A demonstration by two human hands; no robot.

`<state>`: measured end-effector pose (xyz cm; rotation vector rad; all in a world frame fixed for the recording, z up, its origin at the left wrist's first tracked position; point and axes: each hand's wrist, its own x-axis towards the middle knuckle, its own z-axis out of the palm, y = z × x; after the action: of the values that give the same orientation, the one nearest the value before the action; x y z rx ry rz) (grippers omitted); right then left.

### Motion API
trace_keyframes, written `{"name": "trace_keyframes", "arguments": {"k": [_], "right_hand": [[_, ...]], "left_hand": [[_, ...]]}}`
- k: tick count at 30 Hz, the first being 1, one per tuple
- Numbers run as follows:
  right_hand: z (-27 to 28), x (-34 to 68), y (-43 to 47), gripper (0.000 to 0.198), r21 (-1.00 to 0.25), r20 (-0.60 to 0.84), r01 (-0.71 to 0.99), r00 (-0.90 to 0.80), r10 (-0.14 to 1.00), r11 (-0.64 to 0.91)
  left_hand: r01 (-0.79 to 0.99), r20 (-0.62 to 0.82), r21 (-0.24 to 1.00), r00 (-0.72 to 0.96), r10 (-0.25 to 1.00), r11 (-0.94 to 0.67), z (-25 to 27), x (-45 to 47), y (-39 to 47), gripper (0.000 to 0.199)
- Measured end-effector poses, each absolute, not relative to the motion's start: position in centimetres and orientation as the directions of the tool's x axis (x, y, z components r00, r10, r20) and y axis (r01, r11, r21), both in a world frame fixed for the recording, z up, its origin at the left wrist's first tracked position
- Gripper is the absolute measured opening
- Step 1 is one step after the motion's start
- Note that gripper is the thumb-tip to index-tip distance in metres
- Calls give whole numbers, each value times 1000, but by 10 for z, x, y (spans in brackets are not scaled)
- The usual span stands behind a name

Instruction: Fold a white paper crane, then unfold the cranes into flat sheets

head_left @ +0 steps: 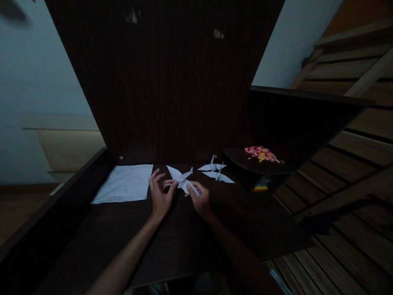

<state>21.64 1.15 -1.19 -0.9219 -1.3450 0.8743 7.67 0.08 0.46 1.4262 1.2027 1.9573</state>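
Between my two hands is a white folded paper crane (183, 178), its wings spread and a point sticking up at the back. My left hand (161, 194) pinches its left side between thumb and finger, the other fingers loosely bent. On the crane's near right wing, my right hand (199, 197) grips with thumb and fingers. Two more paper cranes, one behind (211, 167) and one in front (218, 177), stand on the dark desk just right of my hands. A stack of white paper sheets (123, 184) lies to the left of my left hand.
Small pink, red and yellow pieces (263, 154) are heaped on a rounded corner shelf (242, 160) at the right. Below it sits a small item with a yellow edge (260, 187). A dark upright panel (172, 82) closes the back; a raised side board (61, 205) borders the left.
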Motion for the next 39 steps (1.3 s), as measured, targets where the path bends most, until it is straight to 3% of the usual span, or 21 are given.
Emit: {"name": "trace_keyframes", "arguments": {"k": [2,4,11,16,23,29,35,39], "right_hand": [[-11,215,12,25,-935,349,-51,64,935,352],[-10,215,12,28,-939,322,-100,72,944,328],[-6,221,16,36,-936,265,-239,10,964,260],[-8,223,22,39,-900,215,-391,-11,977,194],[-12,225,27,39,-898,190,-415,-74,979,143],[-13,223,27,43,-868,158,-491,-139,978,71],[-13,223,25,40,-866,173,-493,-136,976,84],[-10,224,23,41,-889,218,-438,-145,965,135]], "left_hand": [[335,643,764,-312,700,-552,6,74,0,23],[451,692,694,-200,693,-562,7,72,-1,13],[426,688,644,40,724,-636,9,66,-3,27],[441,717,624,5,697,-645,14,67,-2,20],[480,723,652,-161,672,-587,16,71,-5,8],[469,703,675,-175,690,-569,6,72,-3,16],[563,831,452,16,556,-692,1,72,-2,8],[622,866,367,44,499,-692,2,72,-4,21]]}}
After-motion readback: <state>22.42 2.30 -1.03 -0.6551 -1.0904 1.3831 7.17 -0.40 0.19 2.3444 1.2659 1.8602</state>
